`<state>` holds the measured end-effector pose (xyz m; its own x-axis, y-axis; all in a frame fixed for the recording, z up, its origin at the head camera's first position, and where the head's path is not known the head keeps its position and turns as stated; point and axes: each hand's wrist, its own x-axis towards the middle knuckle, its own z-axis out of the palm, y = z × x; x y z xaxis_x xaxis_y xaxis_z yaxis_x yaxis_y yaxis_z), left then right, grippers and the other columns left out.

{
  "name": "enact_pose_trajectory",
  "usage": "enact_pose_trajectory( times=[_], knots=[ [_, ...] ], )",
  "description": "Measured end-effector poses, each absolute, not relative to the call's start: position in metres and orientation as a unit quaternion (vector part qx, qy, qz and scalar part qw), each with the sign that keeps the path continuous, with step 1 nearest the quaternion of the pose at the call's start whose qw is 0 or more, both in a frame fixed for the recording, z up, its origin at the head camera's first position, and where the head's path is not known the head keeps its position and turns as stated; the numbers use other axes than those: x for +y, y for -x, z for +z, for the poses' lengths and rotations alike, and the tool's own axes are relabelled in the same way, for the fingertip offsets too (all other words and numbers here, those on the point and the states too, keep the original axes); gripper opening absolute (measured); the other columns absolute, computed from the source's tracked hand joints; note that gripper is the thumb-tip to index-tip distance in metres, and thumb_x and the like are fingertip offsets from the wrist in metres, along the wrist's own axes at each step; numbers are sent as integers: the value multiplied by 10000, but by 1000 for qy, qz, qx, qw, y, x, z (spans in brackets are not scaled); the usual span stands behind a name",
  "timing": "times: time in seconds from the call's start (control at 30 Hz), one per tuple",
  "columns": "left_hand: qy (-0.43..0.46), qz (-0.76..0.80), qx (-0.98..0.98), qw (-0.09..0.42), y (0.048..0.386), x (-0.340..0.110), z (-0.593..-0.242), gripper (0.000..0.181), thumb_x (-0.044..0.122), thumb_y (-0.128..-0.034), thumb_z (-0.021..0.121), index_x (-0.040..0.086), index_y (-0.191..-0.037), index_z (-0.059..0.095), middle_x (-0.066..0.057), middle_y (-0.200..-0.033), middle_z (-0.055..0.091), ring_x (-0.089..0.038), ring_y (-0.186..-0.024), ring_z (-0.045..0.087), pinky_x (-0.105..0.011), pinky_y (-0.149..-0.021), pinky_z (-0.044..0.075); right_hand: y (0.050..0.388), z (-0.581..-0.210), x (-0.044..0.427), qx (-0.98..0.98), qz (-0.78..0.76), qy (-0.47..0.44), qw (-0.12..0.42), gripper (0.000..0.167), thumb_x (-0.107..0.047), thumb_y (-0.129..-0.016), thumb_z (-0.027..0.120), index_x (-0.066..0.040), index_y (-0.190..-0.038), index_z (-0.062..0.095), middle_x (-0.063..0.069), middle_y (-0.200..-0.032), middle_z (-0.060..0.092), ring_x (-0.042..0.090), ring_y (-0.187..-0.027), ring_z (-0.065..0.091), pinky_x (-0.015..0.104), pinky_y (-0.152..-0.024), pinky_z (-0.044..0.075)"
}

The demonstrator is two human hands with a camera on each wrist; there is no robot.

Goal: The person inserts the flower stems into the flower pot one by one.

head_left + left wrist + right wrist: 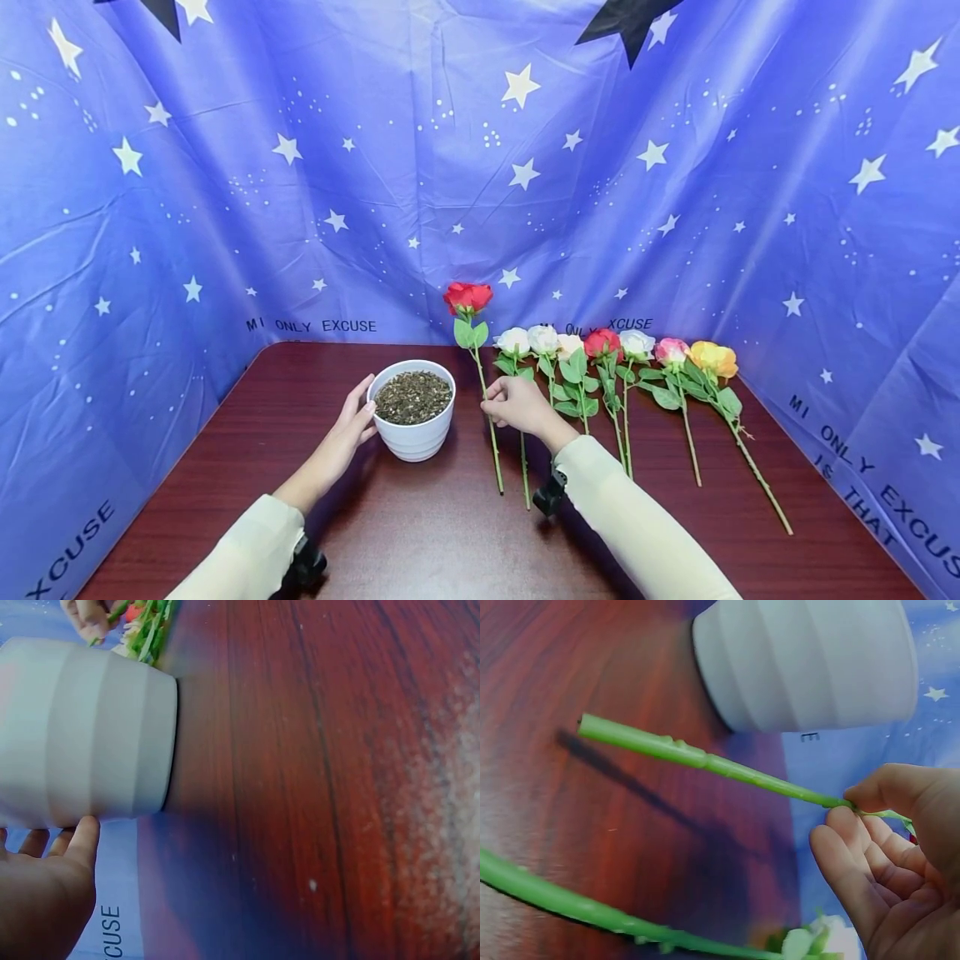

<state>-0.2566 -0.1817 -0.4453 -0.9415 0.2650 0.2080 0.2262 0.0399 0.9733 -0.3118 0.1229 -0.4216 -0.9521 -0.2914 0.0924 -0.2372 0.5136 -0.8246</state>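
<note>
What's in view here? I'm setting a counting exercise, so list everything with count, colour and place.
Pot: one, white, on the table
Soil: one filling, brown, inside the pot
Held flower: one, red, right of the pot
Lying red flower: one, red, mid-row
White flowers: three, white, two at the row's left end, one right of the lying red
Cream flower: one, cream, left of the lying red
Pink flower: one, pink, second from right
Yellow flower: one, orange-yellow, far right
Table: one, red-brown, beneath pot and flowers
Cloth: one, blue with stars, behind the table
Wrist devices: two, black, one per wrist
Sleeves: two, pale cream, one per arm
Left grip: one, bare, touching the pot
Right grip: one, bare, pinching the held flower's stem
</note>
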Motion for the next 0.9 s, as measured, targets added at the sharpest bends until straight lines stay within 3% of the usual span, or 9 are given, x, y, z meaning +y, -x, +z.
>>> enact_pose_trajectory(
  times=[0.23,0.5,0.7,0.9],
  knots=[
    [-170,670,723,13,257,-181,-444,557,209,-1108,296,61,-1596,71,-218,-1637,25,-411,-1451,162,-636,-1134,238,309,-402,121,867,-467,175,5,119,-108,-901,710,-17,-959,659,16,-741,693,202,-627,684,433,-646,606],
    [-167,673,721,5,255,-181,-445,566,227,-1109,329,47,-1591,93,-227,-1634,51,-398,-1453,166,-644,-1124,259,306,-369,120,872,-448,193,-46,142,-162,-908,713,-53,-991,674,-12,-752,704,211,-650,689,249,-545,508],
    [-169,674,719,7,255,-181,-445,566,221,-1106,339,52,-1589,97,-226,-1634,56,-393,-1454,164,-645,-1123,259,301,-349,119,849,-482,208,-53,202,-131,-932,695,16,-1064,654,56,-814,715,266,-689,703,292,-657,578],
    [-170,674,719,6,256,-181,-445,564,208,-1105,330,44,-1588,90,-228,-1630,58,-401,-1447,176,-643,-1125,252,298,-338,114,830,-501,227,-88,165,-138,-943,707,-22,-1052,660,62,-831,717,264,-712,698,321,-707,577]
  ],
)
